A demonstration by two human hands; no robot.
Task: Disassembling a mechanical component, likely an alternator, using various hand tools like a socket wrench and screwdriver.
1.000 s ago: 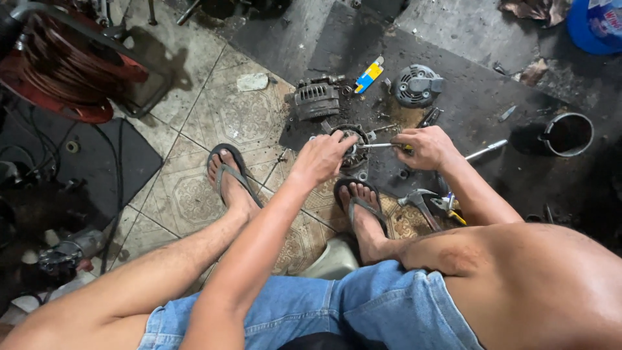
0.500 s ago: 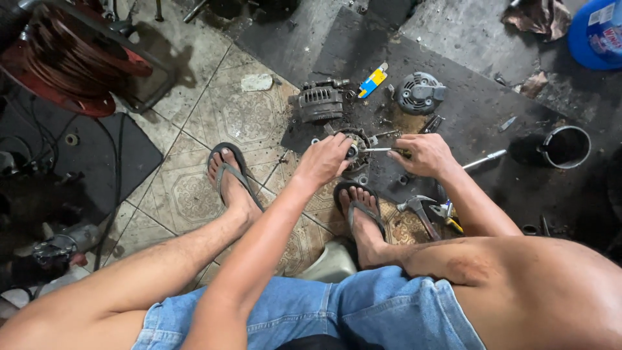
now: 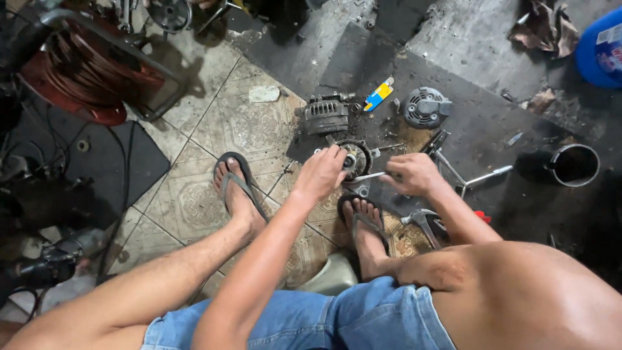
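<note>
Little has shifted since the earlier frame: both hands remain at the round metal part (image 3: 355, 157) on the dark floor mat (image 3: 492, 129), just ahead of my right foot. Left hand (image 3: 322, 174) rests on its rim, fingers curled against it. Right hand (image 3: 414, 175) is clamped on a slim metal tool (image 3: 367, 177) pointing into the grimy, ring-shaped part.

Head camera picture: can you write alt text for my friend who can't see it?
A seated person's left hand steadies a round metal motor part on the floor while the right hand pokes a thin metal tool into it. Around them lie a finned housing, a grey fan cover and a metal cup.
</note>
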